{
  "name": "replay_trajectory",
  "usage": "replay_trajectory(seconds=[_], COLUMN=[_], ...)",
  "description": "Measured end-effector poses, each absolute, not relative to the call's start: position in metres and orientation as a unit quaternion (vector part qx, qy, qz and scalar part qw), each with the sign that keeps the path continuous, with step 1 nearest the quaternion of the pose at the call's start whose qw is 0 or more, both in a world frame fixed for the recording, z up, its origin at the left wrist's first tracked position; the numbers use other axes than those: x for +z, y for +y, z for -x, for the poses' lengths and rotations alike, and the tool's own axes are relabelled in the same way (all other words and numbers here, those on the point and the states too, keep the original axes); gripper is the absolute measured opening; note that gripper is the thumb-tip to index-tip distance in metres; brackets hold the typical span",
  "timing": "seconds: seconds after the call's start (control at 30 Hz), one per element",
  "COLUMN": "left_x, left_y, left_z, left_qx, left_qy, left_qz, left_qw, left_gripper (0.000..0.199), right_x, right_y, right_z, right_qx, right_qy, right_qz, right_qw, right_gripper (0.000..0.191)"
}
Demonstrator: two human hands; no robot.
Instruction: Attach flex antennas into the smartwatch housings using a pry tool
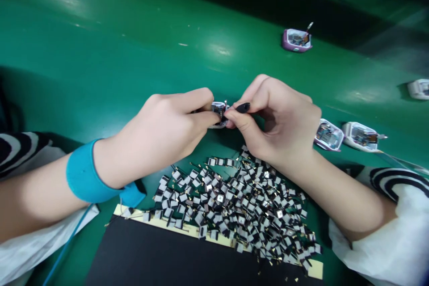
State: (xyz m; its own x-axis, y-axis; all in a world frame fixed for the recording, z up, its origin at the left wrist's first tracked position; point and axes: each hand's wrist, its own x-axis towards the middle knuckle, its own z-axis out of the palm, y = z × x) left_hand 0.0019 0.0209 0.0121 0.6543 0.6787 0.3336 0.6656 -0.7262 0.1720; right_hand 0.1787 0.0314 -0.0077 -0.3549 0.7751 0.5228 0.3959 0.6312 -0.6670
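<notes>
My left hand is closed around a small white casing with a circuit board and wires inside. The casing's open side faces up, and the fingers hide part of it. At its right edge, the thumb and fingertips of my right hand are pinched together. A short, dark tapered piece shows between them; its far end and exact kind are hidden. Just below both hands lies a loose pile of small grey-and-black parts with thin leads and gold-coloured ends.
A purple-rimmed casing sits at the back right. Beside my right wrist are another purple-edged casing and a white one; a further white casing is at the right edge. A black sheet with a yellow border lies in front. A blue wrist strap trails a cord.
</notes>
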Motion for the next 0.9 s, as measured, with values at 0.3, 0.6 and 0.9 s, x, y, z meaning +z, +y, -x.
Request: replay_trajectory(seconds=[0.3,0.6,0.9], left_x=[0.014,0.017,0.016], left_y=[0.022,0.02,0.019], left_z=[-0.001,-0.001,-0.005], left_qx=[0.173,0.16,0.156], left_qy=[0.339,0.345,0.378], left_qz=[-0.925,-0.925,-0.912], left_qw=[-0.003,-0.004,-0.029], left_gripper=[0.016,0.012,0.028], right_x=[-0.009,-0.002,0.001], right_y=[0.038,0.03,0.028], right_z=[-0.188,-0.185,-0.189], right_qx=[0.365,0.398,0.341], right_qy=[-0.606,-0.623,-0.719], right_qz=[0.359,0.354,0.351], right_qw=[0.608,0.574,0.492], right_gripper=[0.024,0.026,0.028])
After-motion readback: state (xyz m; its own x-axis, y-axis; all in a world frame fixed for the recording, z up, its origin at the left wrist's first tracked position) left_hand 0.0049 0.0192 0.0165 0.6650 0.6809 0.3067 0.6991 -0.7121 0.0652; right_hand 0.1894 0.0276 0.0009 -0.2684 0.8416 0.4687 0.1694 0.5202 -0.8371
